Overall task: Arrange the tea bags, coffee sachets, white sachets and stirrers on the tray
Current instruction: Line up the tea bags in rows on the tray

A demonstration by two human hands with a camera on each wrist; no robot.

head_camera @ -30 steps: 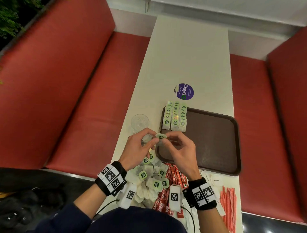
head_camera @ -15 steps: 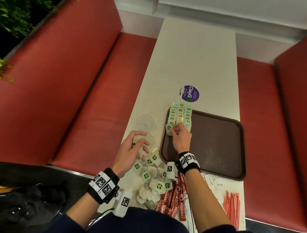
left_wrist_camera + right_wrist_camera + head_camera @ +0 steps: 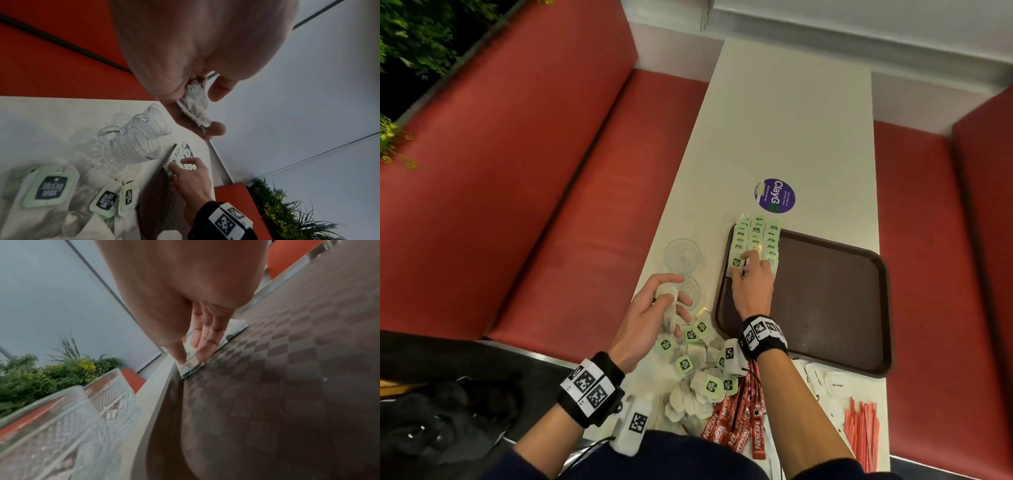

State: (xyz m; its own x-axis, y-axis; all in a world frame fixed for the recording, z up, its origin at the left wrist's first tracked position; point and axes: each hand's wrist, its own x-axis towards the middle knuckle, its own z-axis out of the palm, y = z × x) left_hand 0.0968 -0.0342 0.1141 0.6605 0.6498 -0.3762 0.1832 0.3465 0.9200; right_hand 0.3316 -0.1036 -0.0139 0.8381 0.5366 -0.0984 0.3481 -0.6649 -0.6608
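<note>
Green-tagged tea bags [image 3: 756, 236] lie in three rows at the far left corner of the brown tray [image 3: 825, 370]. My right hand [image 3: 746, 262] rests there with straight fingers [image 3: 205, 350], pressing the nearest tea bag [image 3: 191, 365] of the left row onto the tray. Over the glasses, my left hand [image 3: 671, 298] pinches a white tea bag [image 3: 195, 104] between thumb and fingers. A loose heap of tea bags [image 3: 698, 377] lies near the table's front edge. Beside it are red coffee sachets [image 3: 739, 431], white sachets [image 3: 825, 380] and red stirrers [image 3: 861, 431].
Two clear glasses [image 3: 683, 255] stand on the white table just left of the tray, under my left hand. A round purple sticker [image 3: 775, 195] sits beyond the tray. Red bench seats [image 3: 551, 205] flank the table. Most of the tray floor [image 3: 287, 369] is bare.
A second ago both hands held one tea bag near the tray's near left corner. My right hand took it forward to the rows and stays there. My left hand drew back over the glasses.
</note>
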